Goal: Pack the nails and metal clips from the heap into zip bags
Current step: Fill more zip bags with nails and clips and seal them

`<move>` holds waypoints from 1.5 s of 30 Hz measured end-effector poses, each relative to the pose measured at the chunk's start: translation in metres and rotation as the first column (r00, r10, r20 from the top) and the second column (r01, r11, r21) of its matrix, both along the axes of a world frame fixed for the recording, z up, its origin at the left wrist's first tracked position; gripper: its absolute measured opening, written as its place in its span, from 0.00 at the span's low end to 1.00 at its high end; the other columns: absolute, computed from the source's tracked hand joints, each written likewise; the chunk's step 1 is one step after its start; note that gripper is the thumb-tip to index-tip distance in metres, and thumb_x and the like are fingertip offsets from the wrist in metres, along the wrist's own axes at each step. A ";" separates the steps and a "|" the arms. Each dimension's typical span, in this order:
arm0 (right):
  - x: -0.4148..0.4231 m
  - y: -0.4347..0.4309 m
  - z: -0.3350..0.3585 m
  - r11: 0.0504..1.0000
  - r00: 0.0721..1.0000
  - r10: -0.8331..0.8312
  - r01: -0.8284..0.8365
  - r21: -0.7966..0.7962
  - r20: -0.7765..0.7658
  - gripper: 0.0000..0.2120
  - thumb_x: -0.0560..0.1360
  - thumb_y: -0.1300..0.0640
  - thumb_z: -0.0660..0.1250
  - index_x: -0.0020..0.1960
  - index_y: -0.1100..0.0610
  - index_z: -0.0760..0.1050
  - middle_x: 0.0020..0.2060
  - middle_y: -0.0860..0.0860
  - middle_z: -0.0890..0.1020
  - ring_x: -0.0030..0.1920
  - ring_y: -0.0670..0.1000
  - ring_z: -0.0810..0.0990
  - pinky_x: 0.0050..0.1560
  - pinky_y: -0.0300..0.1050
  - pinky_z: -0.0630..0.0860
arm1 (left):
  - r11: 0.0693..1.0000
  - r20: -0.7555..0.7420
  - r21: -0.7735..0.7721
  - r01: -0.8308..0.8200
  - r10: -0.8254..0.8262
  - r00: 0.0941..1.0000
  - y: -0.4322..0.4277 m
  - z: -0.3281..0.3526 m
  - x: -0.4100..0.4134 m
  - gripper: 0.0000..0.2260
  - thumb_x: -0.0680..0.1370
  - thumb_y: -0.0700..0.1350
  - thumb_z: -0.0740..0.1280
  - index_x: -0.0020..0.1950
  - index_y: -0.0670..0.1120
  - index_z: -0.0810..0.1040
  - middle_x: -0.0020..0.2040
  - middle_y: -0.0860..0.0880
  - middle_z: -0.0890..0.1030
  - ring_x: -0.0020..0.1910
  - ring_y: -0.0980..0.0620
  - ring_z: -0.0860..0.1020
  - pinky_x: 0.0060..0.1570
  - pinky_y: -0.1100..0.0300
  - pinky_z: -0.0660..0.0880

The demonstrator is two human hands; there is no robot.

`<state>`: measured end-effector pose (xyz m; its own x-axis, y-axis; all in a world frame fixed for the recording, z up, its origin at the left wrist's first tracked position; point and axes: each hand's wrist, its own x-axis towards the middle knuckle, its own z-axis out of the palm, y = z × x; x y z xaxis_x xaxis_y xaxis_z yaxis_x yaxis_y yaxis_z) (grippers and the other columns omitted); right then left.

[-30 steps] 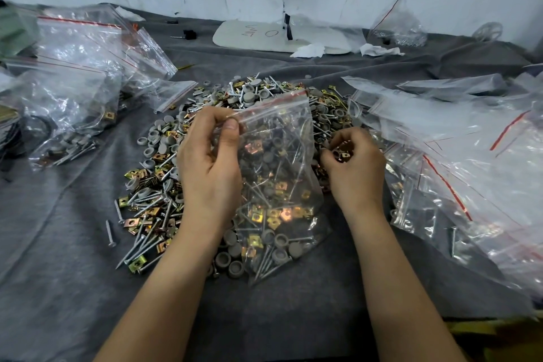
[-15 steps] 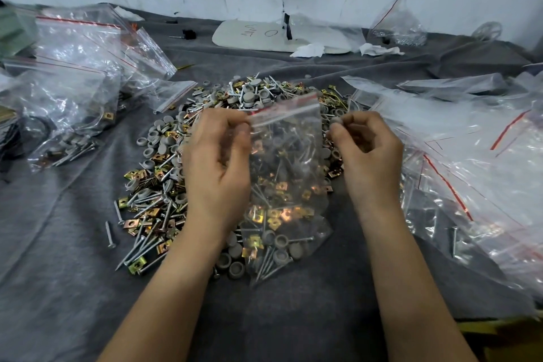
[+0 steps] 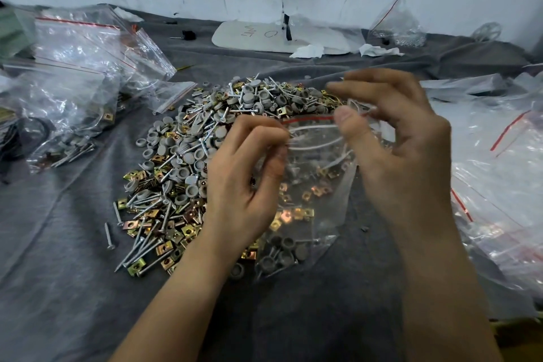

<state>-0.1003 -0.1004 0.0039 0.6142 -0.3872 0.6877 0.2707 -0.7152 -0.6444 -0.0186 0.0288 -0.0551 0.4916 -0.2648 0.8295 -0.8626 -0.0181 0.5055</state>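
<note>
A clear zip bag (image 3: pixel 308 185) with a red strip at its mouth stands in front of me, partly filled with nails, brass clips and grey caps. My left hand (image 3: pixel 244 176) pinches the bag's left top corner. My right hand (image 3: pixel 393 138) pinches the right side of the mouth between thumb and fingers; whether it also holds parts is hidden. The mouth gapes open between the two hands. Behind and to the left spreads the heap (image 3: pixel 191 161) of nails, brass clips and grey round caps on the grey cloth.
Filled and empty zip bags (image 3: pixel 76 73) pile up at the left. More empty bags (image 3: pixel 499 173) lie at the right. A white board (image 3: pixel 273 37) and crumpled paper sit at the back by the wall. Grey cloth (image 3: pixel 58 288) covers the table.
My right hand has left the heap and risen to the bag's mouth, taking its right edge. The left hand kept its hold; the mouth is pulled wider.
</note>
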 end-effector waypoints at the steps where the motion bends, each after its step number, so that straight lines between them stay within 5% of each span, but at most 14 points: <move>1: 0.000 -0.002 0.000 0.997 0.999 -0.004 0.001 0.079 0.035 0.08 0.75 0.58 0.66 0.52 0.50 0.79 0.52 0.47 0.78 0.57 0.45 0.77 0.55 0.38 0.75 | 1.000 -0.006 -0.016 -0.005 0.005 1.000 0.000 0.000 0.001 0.06 0.79 0.40 0.60 0.49 0.41 0.76 0.48 0.43 0.78 0.49 0.50 0.77 0.47 0.59 0.73; 4: 0.001 -0.017 -0.008 0.949 0.995 -0.074 0.050 0.311 0.064 0.11 0.75 0.62 0.64 0.44 0.47 0.81 0.40 0.44 0.82 0.41 0.41 0.79 0.39 0.31 0.73 | 0.998 -0.034 -0.065 -0.016 0.014 0.999 0.002 0.002 0.002 0.07 0.79 0.39 0.59 0.49 0.40 0.76 0.47 0.43 0.77 0.47 0.46 0.77 0.44 0.53 0.74; 6: 0.003 -0.031 -0.019 0.928 0.988 -0.079 0.121 0.352 -0.130 0.14 0.75 0.63 0.65 0.40 0.46 0.81 0.34 0.43 0.81 0.33 0.43 0.76 0.32 0.33 0.70 | 0.995 -0.074 -0.080 -0.060 0.054 0.996 0.005 0.003 0.004 0.05 0.79 0.41 0.58 0.50 0.45 0.73 0.45 0.43 0.77 0.45 0.46 0.76 0.42 0.51 0.73; 10: 0.014 -0.042 -0.048 0.981 0.737 0.054 0.087 0.174 -0.674 0.12 0.72 0.61 0.72 0.38 0.45 0.78 0.36 0.47 0.81 0.38 0.47 0.78 0.37 0.39 0.70 | 0.980 -0.237 -0.120 -0.160 0.128 0.963 0.010 0.004 0.009 0.04 0.79 0.47 0.58 0.48 0.56 0.71 0.42 0.45 0.76 0.41 0.43 0.75 0.39 0.46 0.74; 12: 0.019 -0.040 -0.058 0.997 0.628 0.025 0.045 0.068 -0.778 0.14 0.70 0.61 0.74 0.35 0.44 0.76 0.37 0.48 0.81 0.41 0.50 0.78 0.39 0.40 0.71 | 0.971 -0.251 -0.122 -0.205 0.170 0.953 0.011 0.005 0.011 0.05 0.78 0.47 0.57 0.47 0.58 0.70 0.42 0.49 0.76 0.41 0.47 0.75 0.39 0.51 0.71; 15: 0.024 -0.040 -0.063 0.999 0.583 -0.026 0.037 -0.006 -0.812 0.16 0.69 0.62 0.74 0.33 0.44 0.74 0.36 0.47 0.79 0.39 0.49 0.77 0.34 0.38 0.68 | 0.967 -0.264 -0.132 -0.218 0.178 0.948 0.011 0.005 0.011 0.06 0.79 0.46 0.58 0.46 0.58 0.71 0.43 0.45 0.78 0.43 0.45 0.76 0.40 0.47 0.73; 21: 0.023 -0.045 -0.065 0.998 0.594 0.009 0.039 0.040 -0.804 0.10 0.73 0.61 0.71 0.39 0.47 0.76 0.37 0.44 0.78 0.38 0.42 0.74 0.34 0.36 0.67 | 0.967 -0.290 -0.146 -0.208 0.159 0.944 0.011 0.005 0.010 0.06 0.78 0.47 0.58 0.46 0.58 0.72 0.46 0.41 0.79 0.47 0.39 0.78 0.45 0.39 0.75; 26: 0.017 -0.052 -0.063 0.878 0.776 0.236 0.088 0.471 -0.585 0.05 0.77 0.69 0.63 0.47 0.64 0.78 0.35 0.55 0.80 0.30 0.46 0.79 0.32 0.37 0.77 | 0.968 -0.271 -0.131 -0.214 0.173 0.947 0.010 0.007 0.010 0.06 0.79 0.46 0.58 0.46 0.58 0.71 0.45 0.42 0.78 0.46 0.38 0.78 0.44 0.39 0.75; 31: 0.012 -0.051 -0.056 0.728 0.854 0.354 0.004 0.686 -0.381 0.10 0.75 0.74 0.63 0.45 0.62 0.78 0.40 0.59 0.82 0.33 0.48 0.84 0.35 0.37 0.80 | 0.970 -0.271 -0.134 -0.202 0.160 0.949 0.010 0.008 0.009 0.06 0.79 0.47 0.58 0.46 0.58 0.71 0.43 0.41 0.78 0.45 0.38 0.77 0.43 0.38 0.74; 41: 0.006 -0.049 -0.043 0.801 0.884 0.409 -0.229 0.554 -0.226 0.17 0.72 0.72 0.68 0.40 0.50 0.83 0.39 0.50 0.85 0.40 0.47 0.83 0.42 0.37 0.79 | 0.972 -0.258 -0.126 -0.200 0.162 0.953 0.011 0.006 0.009 0.07 0.79 0.44 0.58 0.47 0.57 0.71 0.43 0.42 0.78 0.43 0.42 0.76 0.41 0.44 0.74; 45: 0.000 -0.045 -0.032 0.755 0.875 0.476 -0.355 0.552 -0.087 0.14 0.70 0.68 0.69 0.42 0.49 0.83 0.38 0.49 0.84 0.39 0.46 0.81 0.43 0.37 0.77 | 0.985 -0.088 -0.068 -0.161 0.155 0.984 0.008 0.006 0.005 0.06 0.79 0.41 0.58 0.49 0.45 0.74 0.44 0.44 0.76 0.43 0.50 0.74 0.41 0.60 0.70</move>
<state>-0.1002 -0.1452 -0.0278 0.9007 -0.3110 0.3034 0.2795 -0.1198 -0.9526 -0.0135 0.0364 -0.0492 0.5891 -0.1171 0.7995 -0.8078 -0.1101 0.5791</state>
